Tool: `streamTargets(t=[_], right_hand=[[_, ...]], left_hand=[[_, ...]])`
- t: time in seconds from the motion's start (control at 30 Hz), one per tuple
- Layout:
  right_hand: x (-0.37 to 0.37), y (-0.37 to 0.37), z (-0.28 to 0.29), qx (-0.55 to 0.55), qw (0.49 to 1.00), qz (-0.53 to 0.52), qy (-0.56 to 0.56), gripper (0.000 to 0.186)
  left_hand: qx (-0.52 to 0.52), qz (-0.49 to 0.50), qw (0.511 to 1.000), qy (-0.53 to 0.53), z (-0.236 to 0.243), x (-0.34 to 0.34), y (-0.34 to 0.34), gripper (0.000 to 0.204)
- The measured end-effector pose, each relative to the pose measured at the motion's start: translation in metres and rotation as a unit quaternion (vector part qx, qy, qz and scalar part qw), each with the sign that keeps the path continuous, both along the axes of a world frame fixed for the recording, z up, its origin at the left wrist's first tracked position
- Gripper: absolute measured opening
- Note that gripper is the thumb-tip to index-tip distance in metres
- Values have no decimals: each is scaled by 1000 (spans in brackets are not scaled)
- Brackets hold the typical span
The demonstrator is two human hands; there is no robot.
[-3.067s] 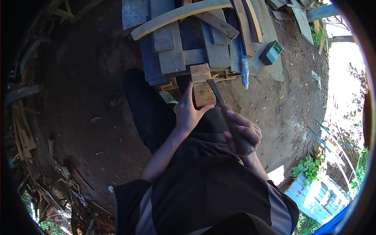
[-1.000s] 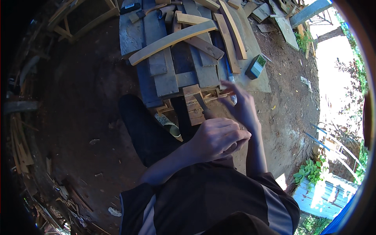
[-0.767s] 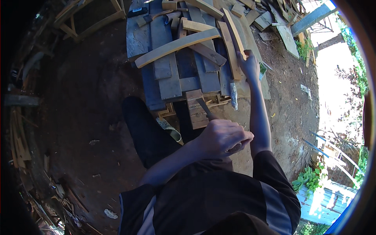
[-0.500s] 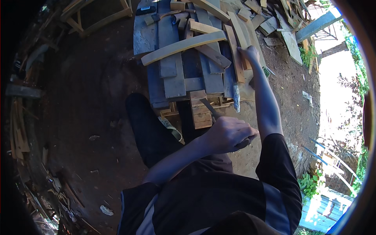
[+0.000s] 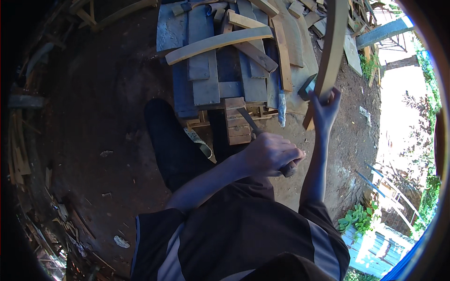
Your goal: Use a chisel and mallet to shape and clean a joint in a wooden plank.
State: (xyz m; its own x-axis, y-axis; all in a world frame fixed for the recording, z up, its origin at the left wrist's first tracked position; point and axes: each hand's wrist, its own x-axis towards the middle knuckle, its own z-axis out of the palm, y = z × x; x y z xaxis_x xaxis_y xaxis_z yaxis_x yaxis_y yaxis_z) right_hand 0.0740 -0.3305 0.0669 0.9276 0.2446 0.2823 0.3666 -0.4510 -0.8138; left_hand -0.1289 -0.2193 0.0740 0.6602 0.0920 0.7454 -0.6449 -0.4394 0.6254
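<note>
While looking down, can see a wide stretch of brown earth (image 5: 98,140) dotted with small scraps, and along the left rim a heap of loose wood offcuts (image 5: 21,150). Straight ahead, can see a table (image 5: 206,89) topped with overlapping grey boards. At lower right, can pick out a whitish panel (image 5: 375,248) in patches of sun, with a leafy plant (image 5: 360,218) just beside it.

At the table's right, can follow a long wooden beam (image 5: 330,51), slanting, with its upper end out of view. Can also make out a curved pale timber (image 5: 218,44) laid across other pieces on the table, and right of it a straight brown strip (image 5: 282,56).

At the table's near edge, can find a banded wooden block (image 5: 236,124), with a flat-bladed tool (image 5: 248,121) slanting over it; cannot tell contact from gap there. Has the left hand (image 5: 271,153) clamped around the tool's handle and the right hand (image 5: 325,105) closed on the beam near its lower end, both well apart from each other. Smaller still, can catch a dark box (image 5: 307,86) partly behind the beam, and crumpled plastic (image 5: 281,110) hanging at the table edge.
</note>
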Motion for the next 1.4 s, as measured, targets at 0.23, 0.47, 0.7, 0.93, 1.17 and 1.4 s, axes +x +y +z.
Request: streamTargets(t=[0.23,0.47,0.7,0.93,1.17,1.4], right_hand=[[-136,-96,6,-11,997,-40,69,42],[-215,-118,25,18,999,-22,33,46],[-250,-123,14,186,977,59,-92,41],[-238,-155,-29,-84,989,-10,-118,45],[-235,-142,-37,-210,960,44,-180,35],[-237,-150,-41,-242,959,67,-135,28]], left_hand=[[-4,-39,999,12,-3,-3,11,33],[-23,-14,999,-34,0,-6,13,16],[-9,-16,1000,-18,-5,-2,12,23],[-3,-21,999,-48,-11,-4,7,21],[45,20,999,-20,-16,-2,8,28],[16,-33,999,-13,-14,-5,7,23]])
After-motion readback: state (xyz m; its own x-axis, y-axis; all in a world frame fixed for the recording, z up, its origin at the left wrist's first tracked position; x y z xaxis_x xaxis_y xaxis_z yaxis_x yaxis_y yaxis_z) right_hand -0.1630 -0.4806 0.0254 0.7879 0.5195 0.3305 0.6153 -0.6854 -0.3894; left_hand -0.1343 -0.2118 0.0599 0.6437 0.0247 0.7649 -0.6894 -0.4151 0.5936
